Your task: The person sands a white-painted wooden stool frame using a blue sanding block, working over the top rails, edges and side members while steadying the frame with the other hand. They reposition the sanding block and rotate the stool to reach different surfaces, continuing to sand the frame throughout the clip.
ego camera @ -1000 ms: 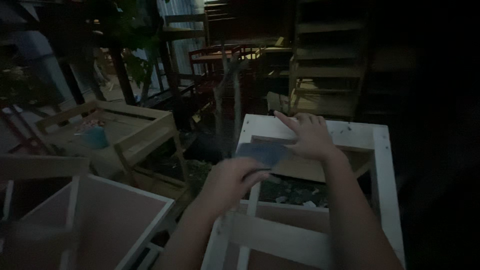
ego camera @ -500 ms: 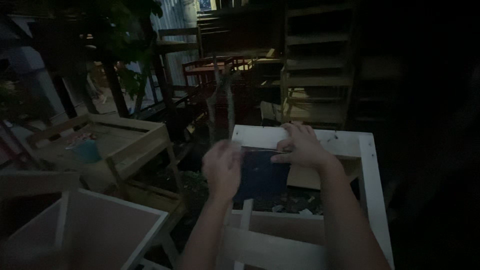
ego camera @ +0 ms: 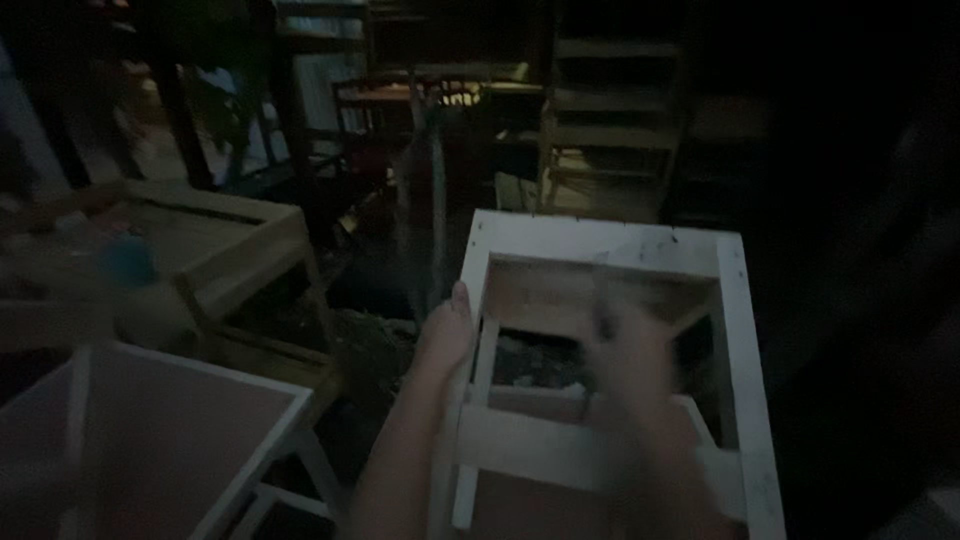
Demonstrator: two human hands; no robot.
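Dim light is covering a workshop crowded with furniture. One white-painted wooden frame is being handled, standing upright directly below the camera. Its left rail is being gripped by the left hand, whose grip is being kept closed around that rail. The right hand is being seen only as a blur over the frame's open middle, so its grip cannot be told. Two further pieces are being shown to the left: one unpainted wooden frame and one white-edged table. One tall wooden shelf unit is being shown behind.
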